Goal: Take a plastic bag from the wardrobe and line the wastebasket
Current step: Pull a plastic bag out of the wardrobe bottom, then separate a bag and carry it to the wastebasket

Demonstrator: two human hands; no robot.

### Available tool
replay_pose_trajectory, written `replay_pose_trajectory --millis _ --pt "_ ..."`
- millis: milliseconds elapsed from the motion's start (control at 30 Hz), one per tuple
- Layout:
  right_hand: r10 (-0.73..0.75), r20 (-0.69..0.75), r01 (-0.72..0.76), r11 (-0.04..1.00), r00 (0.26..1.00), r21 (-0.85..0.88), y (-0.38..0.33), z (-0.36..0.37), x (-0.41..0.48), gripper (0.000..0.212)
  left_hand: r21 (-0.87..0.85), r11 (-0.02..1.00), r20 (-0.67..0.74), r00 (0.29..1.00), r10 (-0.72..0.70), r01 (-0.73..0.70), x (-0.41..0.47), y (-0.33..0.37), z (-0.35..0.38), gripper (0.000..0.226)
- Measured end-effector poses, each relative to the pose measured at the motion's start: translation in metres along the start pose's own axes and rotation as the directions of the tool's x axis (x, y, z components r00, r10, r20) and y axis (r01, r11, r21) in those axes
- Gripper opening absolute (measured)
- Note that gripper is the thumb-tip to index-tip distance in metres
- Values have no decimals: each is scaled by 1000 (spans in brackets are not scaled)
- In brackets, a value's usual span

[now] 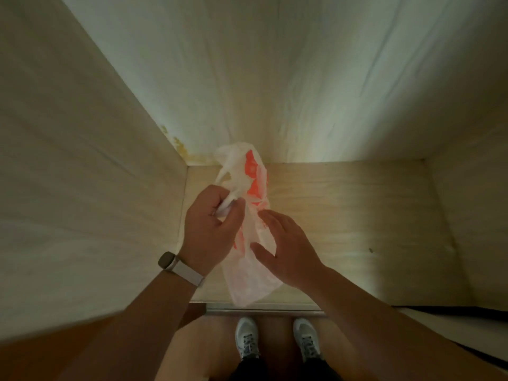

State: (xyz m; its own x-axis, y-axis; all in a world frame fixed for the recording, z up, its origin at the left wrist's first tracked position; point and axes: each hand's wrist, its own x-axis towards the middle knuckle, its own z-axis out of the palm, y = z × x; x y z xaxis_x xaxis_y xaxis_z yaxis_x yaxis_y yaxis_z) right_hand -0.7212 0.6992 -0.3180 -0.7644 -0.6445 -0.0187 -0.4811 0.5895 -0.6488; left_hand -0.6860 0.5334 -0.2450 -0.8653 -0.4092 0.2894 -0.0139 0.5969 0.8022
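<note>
Head view: left hand (209,226) grip pinches plastic bag (247,171); right hand (286,248) spread against it, inside wardrobe (343,204).

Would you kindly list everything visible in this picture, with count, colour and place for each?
plastic bag: one, white with orange print, held above the wardrobe floor, centre.
wardrobe: one, pale wood, open compartment filling most of the view.
floor: one, brown wood, bottom of the view.
shoes: two, white-grey, bottom centre on the floor.
watch: one, beige strap, on the left wrist.
left hand: one, closed on the bag's bunched top.
right hand: one, fingers spread, against the bag's side.
</note>
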Motion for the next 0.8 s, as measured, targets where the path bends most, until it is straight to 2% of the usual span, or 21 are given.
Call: replay_pose_trajectory --millis 133,367,600,800 --pt "-83 0 83 994 997 65 -21 -29 -9 67 20 999 -53 998 46 -45 -8 44 -21 18" --pt "-231 63 221 966 971 137 -61 -58 -33 75 33 999 -235 972 20 -12 -47 108 -60 17" --pt "-370 138 345 922 919 178 -95 -65 -65 73 39 999 -438 899 -13 34 -111 146 -96 8" --pt "-473 253 435 880 844 193 -127 -50 -107 66 61 983 -562 820 -110 174 -178 163 -121 7"
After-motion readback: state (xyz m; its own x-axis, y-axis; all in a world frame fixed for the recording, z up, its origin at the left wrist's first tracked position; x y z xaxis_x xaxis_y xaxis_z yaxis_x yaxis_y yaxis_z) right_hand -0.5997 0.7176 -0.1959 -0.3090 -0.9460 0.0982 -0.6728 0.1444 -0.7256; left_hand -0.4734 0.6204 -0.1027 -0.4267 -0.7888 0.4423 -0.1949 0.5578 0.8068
